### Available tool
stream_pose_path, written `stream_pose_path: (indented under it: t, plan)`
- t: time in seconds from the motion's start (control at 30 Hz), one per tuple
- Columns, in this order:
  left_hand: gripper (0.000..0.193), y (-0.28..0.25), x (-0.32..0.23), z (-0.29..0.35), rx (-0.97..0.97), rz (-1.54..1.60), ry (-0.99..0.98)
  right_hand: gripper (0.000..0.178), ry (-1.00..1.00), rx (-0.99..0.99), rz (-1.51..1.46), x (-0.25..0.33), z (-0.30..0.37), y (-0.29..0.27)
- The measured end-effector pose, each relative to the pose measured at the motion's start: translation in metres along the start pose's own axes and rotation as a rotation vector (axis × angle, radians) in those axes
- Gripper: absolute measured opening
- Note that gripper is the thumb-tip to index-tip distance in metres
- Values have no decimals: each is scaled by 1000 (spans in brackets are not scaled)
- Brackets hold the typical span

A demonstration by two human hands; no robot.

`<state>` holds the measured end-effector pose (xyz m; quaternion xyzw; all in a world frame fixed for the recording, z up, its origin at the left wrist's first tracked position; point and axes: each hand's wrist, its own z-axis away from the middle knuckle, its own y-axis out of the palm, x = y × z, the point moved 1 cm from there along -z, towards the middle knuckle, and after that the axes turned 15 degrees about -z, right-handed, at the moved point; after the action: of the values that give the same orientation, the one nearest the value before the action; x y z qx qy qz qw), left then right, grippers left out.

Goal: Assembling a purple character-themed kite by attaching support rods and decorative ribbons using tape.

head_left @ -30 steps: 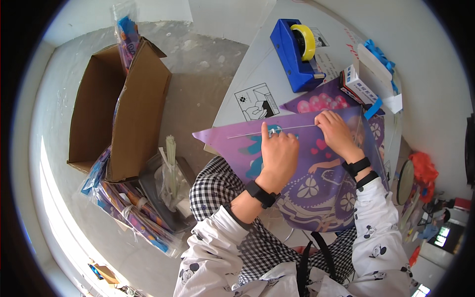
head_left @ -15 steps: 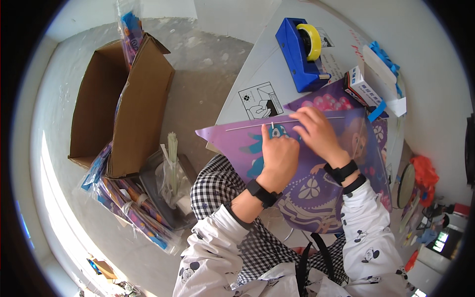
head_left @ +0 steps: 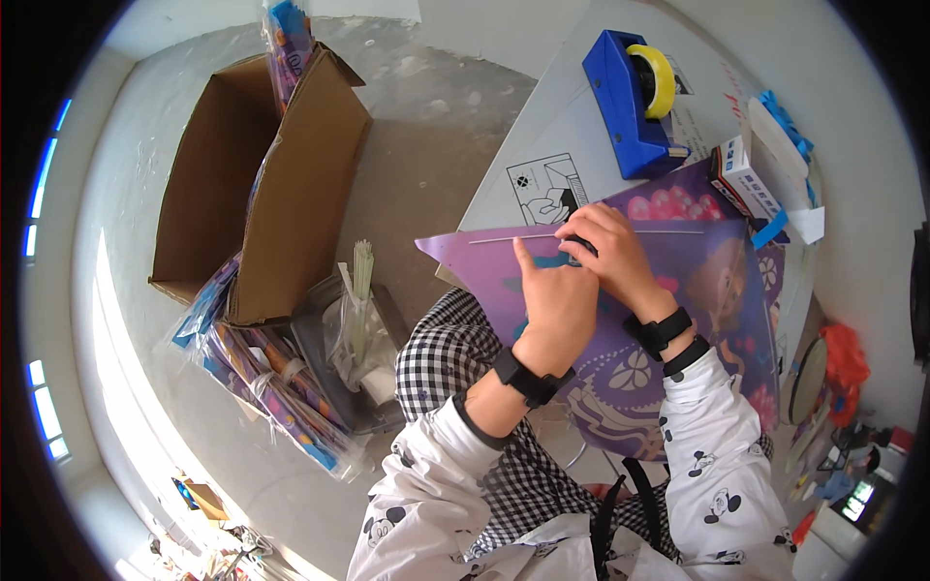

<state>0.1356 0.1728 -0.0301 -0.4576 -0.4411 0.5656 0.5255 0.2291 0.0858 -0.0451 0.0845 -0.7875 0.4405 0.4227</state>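
A purple printed plastic sheet with a cartoon figure and balloons lies over the table edge and my lap. A thin white rod runs along its far edge. My left hand presses the outstretched index fingertip down at the rod's left part, its other fingers curled and holding nothing. Just right of it, my right hand has bent fingers closed together at the middle of the rod. Whatever lies under those fingertips is hidden. Both wrists wear black bands.
On the table stand a blue tape dispenser with yellow tape and an opened small box with blue ribbon. To the left are a cardboard carton, bagged rolled sheets and a grey bin holding a bundle of pale rods.
My right hand has moved left along the rod, its fingers closing beside my left hand. They now cover the small white tab seen there earlier. The whole view has shifted slightly.
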Motion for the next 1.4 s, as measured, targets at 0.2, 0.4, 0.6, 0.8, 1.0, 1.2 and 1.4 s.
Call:
stream_pose_path:
  t: [0.2, 0.4, 0.6, 0.8, 1.0, 1.2, 1.4]
  plan:
    - [14, -10, 0, 19, -59, -114, -201, 14, -10, -27, -29, -2, 0, 5]
    - [54, -1, -38, 43, 17, -278, -101, 15, 54, -55, -34, -4, 14, -16]
    - [51, 20, -62, 36, -141, -177, -51, 19, 73, -34, 73, -16, 32, -38]
    - [21, 7, -14, 21, -394, 76, -169, 14, 3, -89, 127, -9, 29, -31]
    - [28, 12, 3, 20, -425, 30, -374, 15, -79, -153, 174, 11, 14, -6]
    - [36, 17, 10, 22, -399, 171, -439, 16, -67, -127, 192, 3, 15, 7]
    - [72, 23, 11, 23, -354, -4, -376, 18, -34, -131, 156, 4, 13, 8]
